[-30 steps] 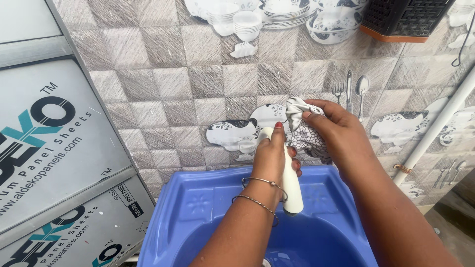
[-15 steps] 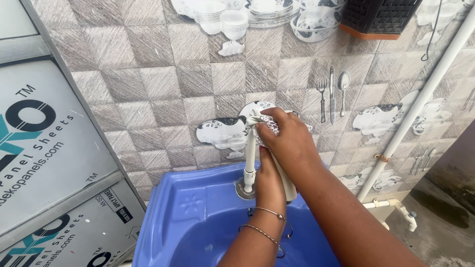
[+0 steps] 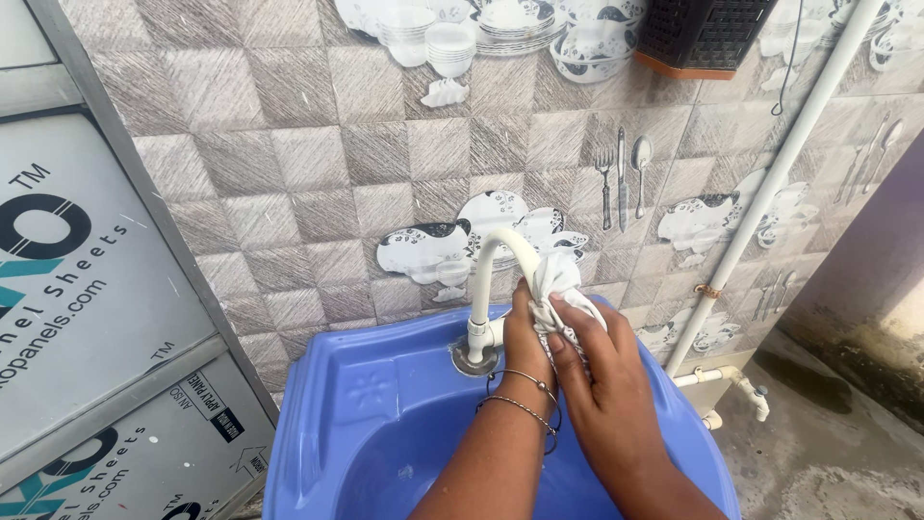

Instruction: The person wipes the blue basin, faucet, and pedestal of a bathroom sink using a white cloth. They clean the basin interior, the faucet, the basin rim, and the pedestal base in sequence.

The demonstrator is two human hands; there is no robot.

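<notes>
A white curved tap [image 3: 489, 274] rises from the back of a blue plastic sink [image 3: 358, 404]. A white cloth [image 3: 555, 280] is wrapped over the tap's spout end. My right hand [image 3: 599, 380] grips the cloth from the right side. My left hand [image 3: 526, 339], with two thin bangles on the wrist, holds the tap's spout just left of the cloth, its fingers mostly hidden behind the right hand.
A tiled wall with printed dishes and cutlery stands behind the sink. A white pipe [image 3: 782, 164] runs diagonally down the wall at right. A black basket [image 3: 701, 34] hangs at top right. Grey printed panels [image 3: 77, 289] stand at left. Concrete floor lies at lower right.
Both hands and the cloth moved from the tap's top down along the spout toward its outlet end. The camera view shifted left and back, showing more of the tap's arch.
</notes>
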